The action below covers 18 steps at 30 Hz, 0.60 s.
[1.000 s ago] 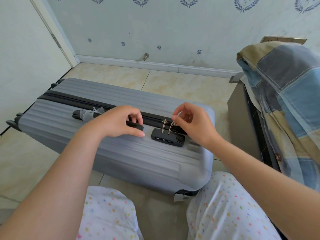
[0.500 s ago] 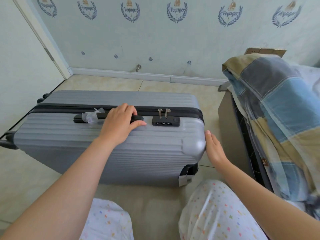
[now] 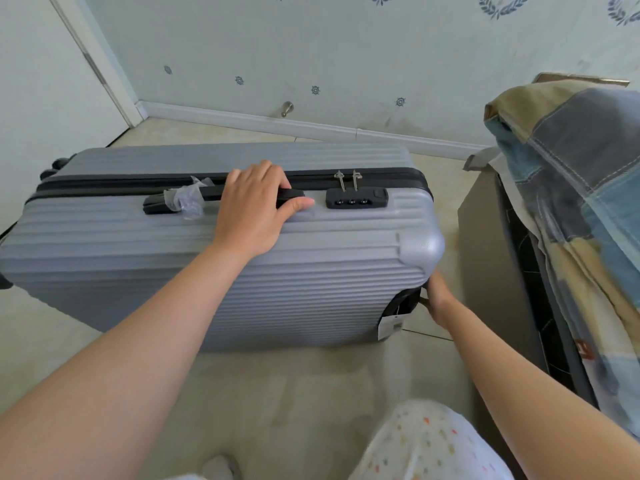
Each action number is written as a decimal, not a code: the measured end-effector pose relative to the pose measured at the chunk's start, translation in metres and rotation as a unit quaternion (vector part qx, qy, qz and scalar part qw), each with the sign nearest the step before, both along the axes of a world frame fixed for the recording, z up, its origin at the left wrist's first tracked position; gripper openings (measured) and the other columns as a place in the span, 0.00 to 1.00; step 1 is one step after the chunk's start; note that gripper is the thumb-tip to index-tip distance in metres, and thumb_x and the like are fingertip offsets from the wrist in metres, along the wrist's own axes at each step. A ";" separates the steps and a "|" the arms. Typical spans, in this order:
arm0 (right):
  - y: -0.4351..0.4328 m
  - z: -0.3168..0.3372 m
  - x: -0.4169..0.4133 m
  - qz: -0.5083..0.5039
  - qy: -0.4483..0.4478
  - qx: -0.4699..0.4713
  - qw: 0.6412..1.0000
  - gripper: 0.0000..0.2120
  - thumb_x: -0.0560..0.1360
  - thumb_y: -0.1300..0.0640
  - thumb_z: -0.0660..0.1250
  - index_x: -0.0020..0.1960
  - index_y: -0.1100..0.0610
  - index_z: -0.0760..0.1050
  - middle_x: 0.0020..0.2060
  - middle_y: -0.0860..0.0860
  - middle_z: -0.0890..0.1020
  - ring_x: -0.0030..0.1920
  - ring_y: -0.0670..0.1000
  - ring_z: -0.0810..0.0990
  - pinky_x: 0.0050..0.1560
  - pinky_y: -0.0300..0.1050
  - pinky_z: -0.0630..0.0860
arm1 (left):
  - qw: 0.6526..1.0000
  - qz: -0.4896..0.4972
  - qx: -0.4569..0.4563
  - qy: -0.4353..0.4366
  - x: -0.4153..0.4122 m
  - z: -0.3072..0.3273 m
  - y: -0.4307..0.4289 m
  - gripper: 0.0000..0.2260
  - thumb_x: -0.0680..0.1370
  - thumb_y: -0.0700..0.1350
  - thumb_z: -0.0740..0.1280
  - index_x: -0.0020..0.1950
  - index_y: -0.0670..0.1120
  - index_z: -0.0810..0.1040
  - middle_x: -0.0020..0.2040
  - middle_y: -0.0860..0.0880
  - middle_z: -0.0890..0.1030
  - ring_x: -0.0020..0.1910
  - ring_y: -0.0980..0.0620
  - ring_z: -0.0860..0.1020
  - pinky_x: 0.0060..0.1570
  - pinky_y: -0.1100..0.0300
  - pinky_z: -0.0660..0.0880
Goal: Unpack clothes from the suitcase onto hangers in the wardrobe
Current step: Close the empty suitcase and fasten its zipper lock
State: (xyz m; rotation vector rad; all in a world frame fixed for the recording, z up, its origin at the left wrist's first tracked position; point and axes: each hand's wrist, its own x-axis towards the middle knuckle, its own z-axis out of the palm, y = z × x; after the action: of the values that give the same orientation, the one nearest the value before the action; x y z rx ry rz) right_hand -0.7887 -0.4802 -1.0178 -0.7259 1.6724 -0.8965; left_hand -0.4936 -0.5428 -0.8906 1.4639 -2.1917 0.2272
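A grey ribbed hard-shell suitcase (image 3: 284,278) stands on its long side on the tiled floor, zipped shut. Its two metal zip pulls (image 3: 347,179) sit by the black combination lock (image 3: 356,198). My left hand (image 3: 254,207) grips the black side handle (image 3: 173,201), fingers curled over it, thumb on the shell. My right hand (image 3: 437,295) is low at the suitcase's right end, fingers hidden behind the lower corner by the black top handle and a white tag (image 3: 389,326). No hangers or wardrobe are in view.
A bed frame (image 3: 491,271) with a patchwork blanket (image 3: 581,188) stands close on the right. The wall with a white skirting board (image 3: 311,128) runs behind, a door (image 3: 45,84) at left. My knees in patterned trousers (image 3: 429,441) are below.
My right hand left the zip pulls and went down around the suitcase's right end. The suitcase tipped up from lying flatter onto its side. My left hand stayed on the side handle.
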 end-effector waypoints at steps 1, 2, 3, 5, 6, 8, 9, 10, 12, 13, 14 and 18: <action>-0.007 -0.006 -0.003 0.003 0.014 -0.009 1.000 0.31 0.70 0.35 0.53 0.70 0.45 0.65 0.64 0.46 0.74 0.60 0.48 0.73 0.61 0.52 0.69 | 1.000 0.002 -0.004 0.000 -0.001 -0.002 -0.005 0.21 0.75 0.64 0.61 0.45 0.45 0.73 0.43 0.50 0.75 0.44 0.46 0.74 0.46 0.57 0.59; -0.013 -0.010 -0.008 0.006 0.036 -0.024 0.999 0.32 0.69 0.33 0.53 0.70 0.43 0.66 0.66 0.46 0.74 0.64 0.49 0.72 0.65 0.55 0.68 | 1.000 0.005 -0.006 0.000 -0.002 -0.002 -0.008 0.21 0.75 0.64 0.61 0.45 0.45 0.73 0.43 0.50 0.75 0.44 0.47 0.74 0.46 0.57 0.58; -0.021 -0.020 -0.014 0.011 0.053 -0.039 0.998 0.33 0.68 0.31 0.54 0.70 0.42 0.66 0.68 0.46 0.73 0.67 0.51 0.70 0.68 0.58 0.66 | 1.000 0.005 -0.010 -0.001 -0.003 -0.003 -0.012 0.21 0.75 0.64 0.61 0.45 0.46 0.73 0.43 0.50 0.75 0.44 0.47 0.74 0.46 0.57 0.58; -0.037 -0.028 -0.022 0.034 0.060 -0.068 0.995 0.34 0.67 0.31 0.57 0.70 0.44 0.67 0.66 0.48 0.75 0.67 0.52 0.71 0.68 0.59 0.68 | 1.000 0.010 -0.015 0.001 -0.002 -0.004 -0.022 0.21 0.75 0.65 0.61 0.46 0.46 0.73 0.44 0.50 0.76 0.45 0.47 0.74 0.46 0.57 0.59; -0.044 -0.026 -0.023 0.044 0.057 -0.073 0.995 0.33 0.68 0.33 0.59 0.69 0.45 0.69 0.64 0.48 0.76 0.65 0.51 0.73 0.66 0.57 0.70 | 1.000 0.010 -0.015 0.001 -0.002 -0.003 -0.029 0.21 0.75 0.65 0.61 0.46 0.46 0.73 0.44 0.50 0.76 0.45 0.47 0.74 0.47 0.57 0.59; -0.048 -0.006 -0.013 0.051 0.047 -0.065 0.995 0.28 0.70 0.36 0.61 0.67 0.45 0.70 0.62 0.47 0.78 0.62 0.50 0.76 0.65 0.56 0.72 | 1.000 0.008 -0.004 0.009 0.001 0.004 -0.040 0.22 0.75 0.65 0.61 0.46 0.45 0.74 0.45 0.50 0.76 0.46 0.47 0.74 0.48 0.57 0.60; -0.051 0.002 -0.011 0.056 0.040 -0.053 0.996 0.26 0.71 0.38 0.61 0.67 0.46 0.70 0.61 0.47 0.79 0.62 0.50 0.76 0.65 0.56 0.72 | 1.000 0.012 0.005 0.011 0.004 0.010 -0.046 0.22 0.75 0.65 0.60 0.47 0.45 0.74 0.45 0.49 0.76 0.46 0.47 0.75 0.49 0.56 0.61; -0.052 0.008 -0.007 0.056 0.029 -0.048 0.997 0.24 0.72 0.39 0.61 0.66 0.47 0.71 0.60 0.47 0.79 0.62 0.50 0.76 0.65 0.57 0.72 | 1.000 0.018 0.013 0.008 0.008 0.016 -0.049 0.23 0.75 0.65 0.60 0.47 0.44 0.74 0.45 0.49 0.76 0.47 0.46 0.75 0.49 0.56 0.62; -0.055 0.024 0.001 0.031 0.012 -0.024 0.999 0.21 0.75 0.38 0.60 0.64 0.46 0.72 0.59 0.46 0.80 0.62 0.50 0.76 0.66 0.55 0.71 | 0.999 0.035 0.034 0.001 0.020 0.031 -0.058 0.23 0.75 0.64 0.60 0.49 0.43 0.73 0.46 0.48 0.76 0.47 0.45 0.75 0.51 0.54 0.63; -0.054 0.031 0.006 0.014 -0.002 -0.009 1.000 0.18 0.77 0.38 0.59 0.62 0.45 0.73 0.59 0.46 0.80 0.61 0.50 0.77 0.66 0.52 0.70 | 0.998 0.041 0.046 0.000 0.026 0.038 -0.060 0.23 0.75 0.64 0.60 0.49 0.43 0.73 0.47 0.47 0.76 0.48 0.45 0.74 0.51 0.54 0.64; -0.054 0.046 0.013 0.003 -0.014 0.003 1.000 0.16 0.78 0.38 0.58 0.59 0.46 0.75 0.57 0.47 0.81 0.59 0.50 0.77 0.64 0.49 0.71 | 0.997 0.046 0.060 -0.005 0.034 0.051 -0.063 0.23 0.75 0.64 0.59 0.49 0.43 0.72 0.47 0.46 0.76 0.47 0.44 0.74 0.51 0.53 0.64; -0.056 0.121 0.032 0.040 0.028 0.045 0.998 0.27 0.72 0.32 0.59 0.56 0.54 0.77 0.53 0.52 0.79 0.52 0.53 0.74 0.57 0.46 0.66 | 0.991 0.059 0.116 -0.043 0.073 0.099 -0.067 0.23 0.75 0.63 0.56 0.50 0.43 0.71 0.47 0.45 0.76 0.46 0.42 0.75 0.51 0.52 0.64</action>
State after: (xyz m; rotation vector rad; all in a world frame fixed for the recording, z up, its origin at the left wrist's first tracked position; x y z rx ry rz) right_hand -0.7564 -0.5364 -0.8972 -0.7574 1.7086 -0.7460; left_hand -0.4202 -0.6102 -0.7915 1.7438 -2.2626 0.0772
